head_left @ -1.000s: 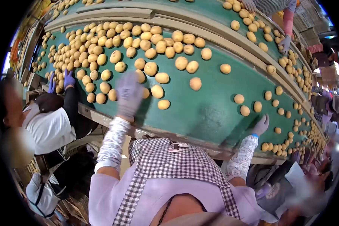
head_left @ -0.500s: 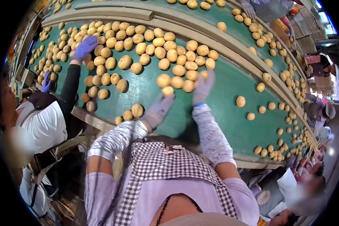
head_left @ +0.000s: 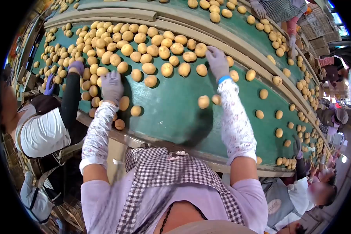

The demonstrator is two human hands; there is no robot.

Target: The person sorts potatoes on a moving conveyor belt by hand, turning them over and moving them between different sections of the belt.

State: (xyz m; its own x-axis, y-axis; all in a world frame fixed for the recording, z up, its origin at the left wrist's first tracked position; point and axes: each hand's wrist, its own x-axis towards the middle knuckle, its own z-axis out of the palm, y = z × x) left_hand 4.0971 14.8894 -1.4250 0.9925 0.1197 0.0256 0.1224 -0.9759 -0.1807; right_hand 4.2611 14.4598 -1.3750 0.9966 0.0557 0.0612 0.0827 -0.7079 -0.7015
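Observation:
Many round yellow-brown potatoes [head_left: 152,50] lie on a green conveyor belt [head_left: 163,117]. My left hand [head_left: 112,87], in a pale grey glove, is over the left part of the belt. Its fingers stretch forward among the potatoes, beside a potato [head_left: 124,103] at its right edge; I see nothing gripped. My right hand [head_left: 217,62], gloved and with a blue band at the wrist, is at the far side of the belt. Its fingers are apart, next to a potato [head_left: 201,50] on their left. Two loose potatoes [head_left: 203,102] lie nearer to me, left of my right forearm.
A beige divider rail [head_left: 222,45] separates this belt from a second belt with potatoes. At my left, a co-worker's purple-gloved hand [head_left: 76,67] is among the potatoes. Other workers stand along the right side and across the belts. The belt's near edge [head_left: 144,142] runs before my apron.
My left hand has moved left and farther forward, my right hand forward and slightly right. The potatoes near my hands have spread apart. The co-worker's hand at left has come closer to them.

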